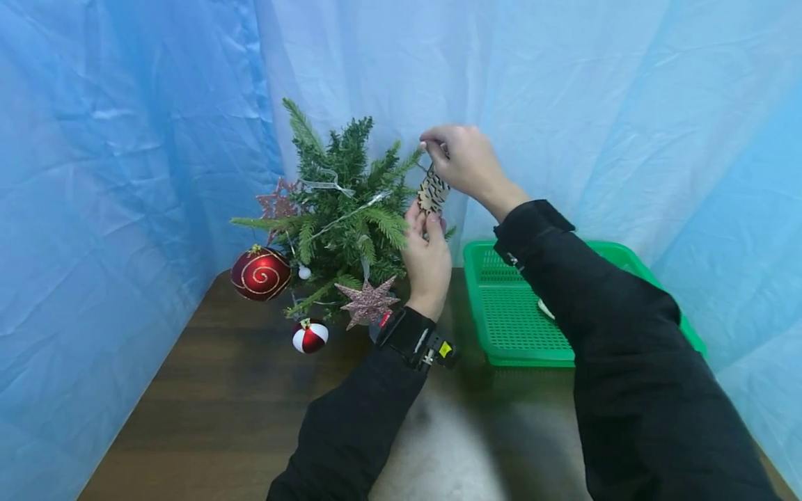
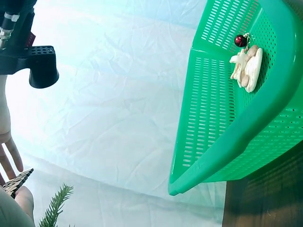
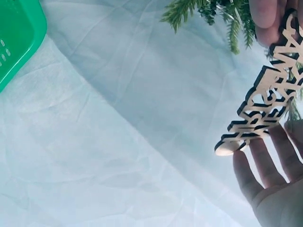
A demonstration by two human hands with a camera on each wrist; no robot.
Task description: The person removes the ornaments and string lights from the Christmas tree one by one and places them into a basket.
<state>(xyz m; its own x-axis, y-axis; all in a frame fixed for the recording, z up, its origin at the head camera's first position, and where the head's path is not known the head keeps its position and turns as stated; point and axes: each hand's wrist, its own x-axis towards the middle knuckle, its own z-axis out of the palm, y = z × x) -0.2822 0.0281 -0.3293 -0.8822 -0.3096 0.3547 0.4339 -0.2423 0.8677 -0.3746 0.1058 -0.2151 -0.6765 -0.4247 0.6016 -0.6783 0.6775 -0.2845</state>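
Note:
A flat wooden Christmas ornament point(image 1: 434, 191) with cut-out lettering hangs beside the right side of a small Christmas tree point(image 1: 351, 202). My right hand point(image 1: 468, 161) pinches it at the top, close to a branch tip, where a thin cord shows. From below, my left hand point(image 1: 429, 268) holds the ornament's lower end between thumb and fingers. Dark edges and pale wood letters show on the ornament point(image 3: 272, 97) in the right wrist view. Only part of the ornament point(image 2: 16, 182) is visible in the left wrist view.
On the tree hang a large red bauble point(image 1: 261, 274), a red-and-white bauble point(image 1: 310, 337) and a pink glitter star point(image 1: 368, 303). A green basket point(image 1: 479, 334) at the right contains a white-and-beige ornament point(image 2: 253, 71) and a small red ball point(image 2: 240, 40). Blue curtains point(image 1: 564, 104) surround the wooden table point(image 1: 207, 403).

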